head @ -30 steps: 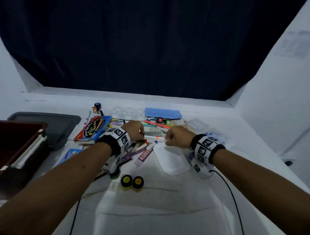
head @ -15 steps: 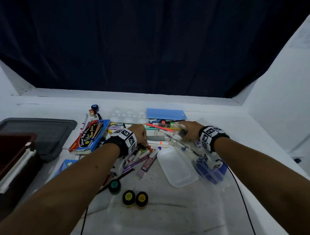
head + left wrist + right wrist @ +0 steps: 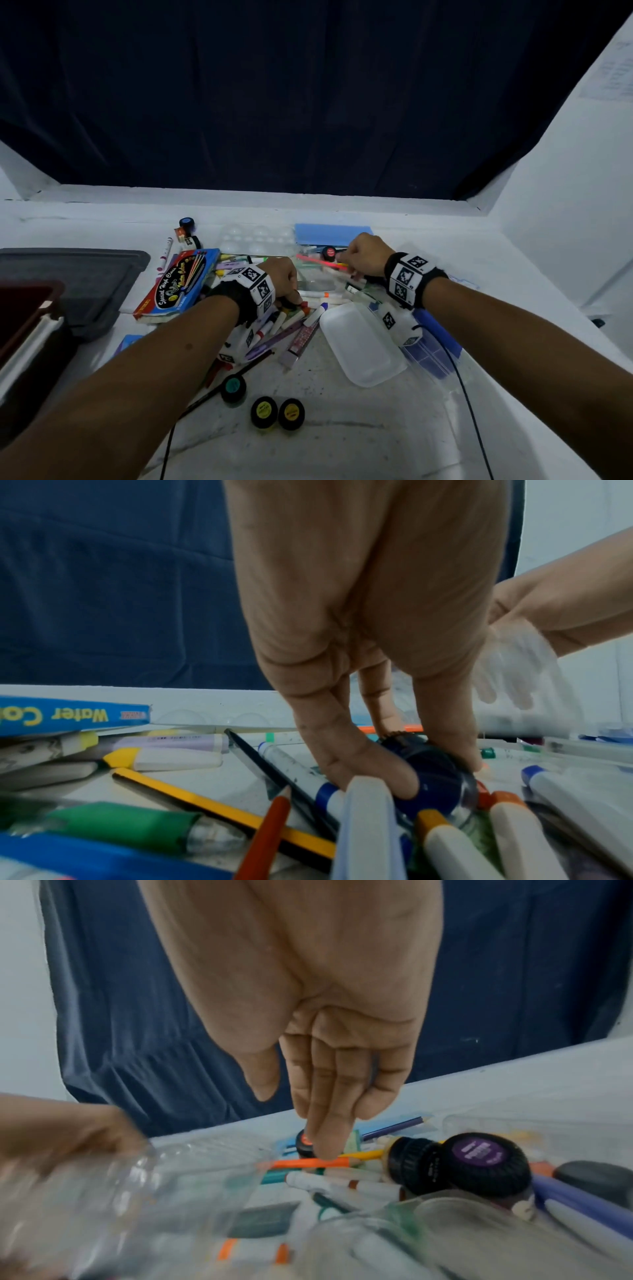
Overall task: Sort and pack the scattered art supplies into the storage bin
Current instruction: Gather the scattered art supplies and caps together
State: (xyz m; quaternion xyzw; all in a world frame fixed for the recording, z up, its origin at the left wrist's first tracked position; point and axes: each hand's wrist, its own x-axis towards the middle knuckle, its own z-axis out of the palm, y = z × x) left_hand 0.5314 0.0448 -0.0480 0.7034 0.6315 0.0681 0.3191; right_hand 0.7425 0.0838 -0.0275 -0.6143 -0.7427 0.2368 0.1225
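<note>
White table [image 3: 342, 445] still a mess of supplies, hardly any packed; left hand [image 3: 282, 279] grips a blue paint pot [image 3: 435, 777], right hand [image 3: 363, 255] straight-fingered on an orange pencil [image 3: 308, 1163].

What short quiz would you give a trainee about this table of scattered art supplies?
1. True or false: the left hand grips a small round dark-blue paint jar.
2. The right hand touches with a fingertip: A) the orange pencil; B) a pair of scissors; C) a purple-lidded jar.
3. Fill in: ___ yellow-lidded black paint pots stand side by side nearest the person.

Key: 1 true; 2 A; 3 two.
</note>
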